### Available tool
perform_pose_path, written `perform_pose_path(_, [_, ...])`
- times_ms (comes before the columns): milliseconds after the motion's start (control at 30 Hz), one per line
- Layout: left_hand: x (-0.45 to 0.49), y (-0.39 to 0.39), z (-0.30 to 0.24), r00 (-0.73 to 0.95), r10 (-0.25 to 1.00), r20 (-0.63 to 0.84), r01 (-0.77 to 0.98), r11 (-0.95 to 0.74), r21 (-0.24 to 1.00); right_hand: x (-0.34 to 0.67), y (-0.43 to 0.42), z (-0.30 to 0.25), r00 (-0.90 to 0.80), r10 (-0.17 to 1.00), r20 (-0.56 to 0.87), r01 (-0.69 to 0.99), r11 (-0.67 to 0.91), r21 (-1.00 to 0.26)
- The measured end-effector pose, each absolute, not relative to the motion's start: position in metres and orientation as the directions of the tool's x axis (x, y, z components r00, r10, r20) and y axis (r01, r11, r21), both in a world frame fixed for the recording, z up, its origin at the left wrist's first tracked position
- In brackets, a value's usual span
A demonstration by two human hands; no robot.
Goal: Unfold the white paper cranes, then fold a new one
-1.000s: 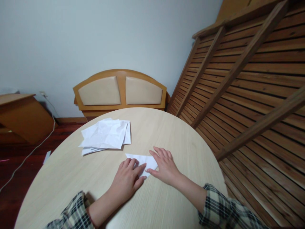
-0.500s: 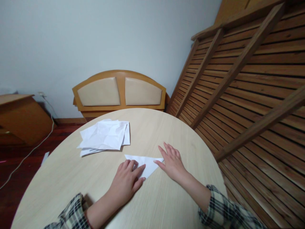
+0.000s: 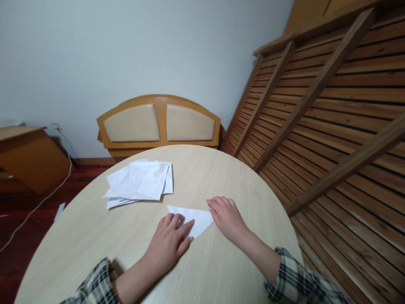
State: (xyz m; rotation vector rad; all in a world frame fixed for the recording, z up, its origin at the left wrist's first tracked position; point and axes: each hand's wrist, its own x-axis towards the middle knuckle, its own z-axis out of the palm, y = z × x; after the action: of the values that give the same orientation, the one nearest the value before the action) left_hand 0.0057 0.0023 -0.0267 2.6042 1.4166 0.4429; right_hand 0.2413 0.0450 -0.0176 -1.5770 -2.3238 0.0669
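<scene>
The paper [image 3: 201,223], a white triangle, lies flat on the surface [image 3: 247,181] between the two hands, its long edge on the far side and a corner pointing toward the person. The left hand [image 3: 171,236] rests palm down over its left part, fingers a little spread, the index finger reaching across the white and the thumb by the near corner. The far left tip shows beyond the knuckles; the rest of that side is hidden under the hand. The right hand [image 3: 227,217] is at the right-hand corner and covers its tip, fingers close together and bent slightly inward. Whether it pinches the corner or only presses on it, I cannot tell.

Beyond the left hand and apart from it lies a stack [image 3: 136,181] of creased white sheets, unevenly piled, with edges jutting out on several sides. It is near the far left tip of the paper, with a strip of bare surface between.

Past the round far edge stands a headboard [image 3: 162,122] with two pale panels, against the wall [image 3: 142,46]. A tall slatted frame [image 3: 329,105] leans along the right. On the left are a cabinet [image 3: 34,158] and a pale cord [image 3: 44,199] trailing over the dark red floor [image 3: 19,274].
</scene>
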Motion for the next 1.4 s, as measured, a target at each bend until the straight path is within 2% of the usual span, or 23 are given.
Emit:
perform_pose_path(200, [0.003,0.007,-0.034,0.564,0.79,0.24,0.724,-0.613,0.316,0.23,0.04,-0.026,-0.358,0.916,0.179,0.819,0.401,-0.41])
perform_pose_path(500, [-0.001,0.011,-0.045,0.525,0.774,0.353,0.729,-0.624,0.282,0.23,0.045,-0.035,-0.255,0.96,0.118,0.692,0.266,-0.671])
perform_pose_path(600, [-0.002,0.012,-0.051,0.464,0.792,0.397,0.765,-0.584,0.271,0.231,0.049,-0.036,-0.229,0.966,0.12,0.592,0.236,-0.771])
perform_pose_path(700, [-0.004,0.015,-0.058,0.405,0.8,0.443,0.779,-0.555,0.29,0.23,0.05,-0.034,-0.237,0.971,0.035,0.419,0.135,-0.898])
perform_pose_path(800, [-0.006,0.018,-0.06,0.338,0.826,0.451,0.761,-0.522,0.385,0.228,0.049,-0.031,-0.251,0.968,0.018,0.238,0.08,-0.968])
perform_pose_path(933, [-0.008,0.024,-0.052,0.225,0.906,0.358,0.672,-0.41,0.616,0.222,0.045,-0.029,-0.212,0.972,0.104,0.15,0.138,-0.979])
perform_pose_path(1067, [-0.009,0.027,-0.039,0.252,0.954,0.165,0.503,-0.274,0.82,0.215,0.039,-0.027,-0.229,0.962,0.15,0.075,0.171,-0.982])
perform_pose_path(1133, [-0.009,0.027,-0.034,0.289,0.949,0.125,0.368,-0.231,0.901,0.212,0.037,-0.027,-0.231,0.961,0.149,0.05,0.165,-0.985])
perform_pose_path(1233, [-0.01,0.026,-0.03,0.324,0.938,0.12,0.239,-0.204,0.949,0.208,0.034,-0.027,-0.206,0.967,0.149,0.04,0.16,-0.986])
perform_pose_path(1400, [-0.013,0.026,-0.03,0.358,0.927,0.11,0.165,-0.179,0.97,0.205,0.033,-0.03,-0.16,0.976,0.15,0.046,0.159,-0.986])
